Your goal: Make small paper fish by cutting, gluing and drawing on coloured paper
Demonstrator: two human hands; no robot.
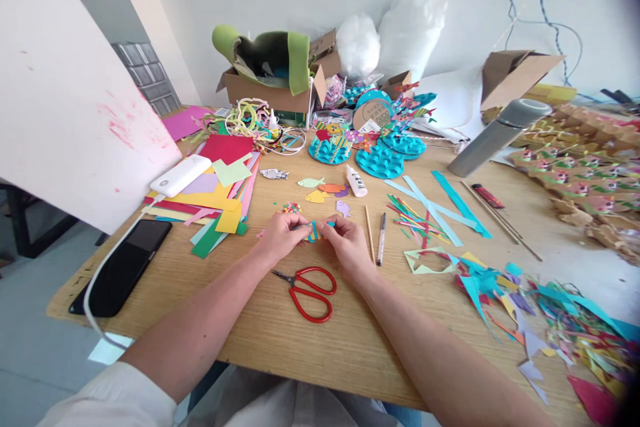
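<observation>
Between the fingertips of both hands is a small blue paper piece with yellowish stripes (313, 232). My left hand (285, 235) pinches its left end, and my right hand (345, 238) pinches the right end. The fingers hide part of its outline. Just below lie red-handled scissors (313, 292), blades pointing left. Beyond my hands are paper fish cutouts: a yellow fish (316, 197), a pale green fish (311, 182), an orange fish (331, 188) and a lilac fish (343, 207). Small colourful paper bits (291, 208) lie by my left hand. A white glue bottle (357, 181) lies behind.
Stacked coloured paper (225, 180), a power bank (181, 175) and a black phone (127, 267) are at left. A pen (381, 239), a wooden stick (369, 233), paper strips (415, 217) and scraps (515, 300) lie right. A grey flask (497, 140) stands behind.
</observation>
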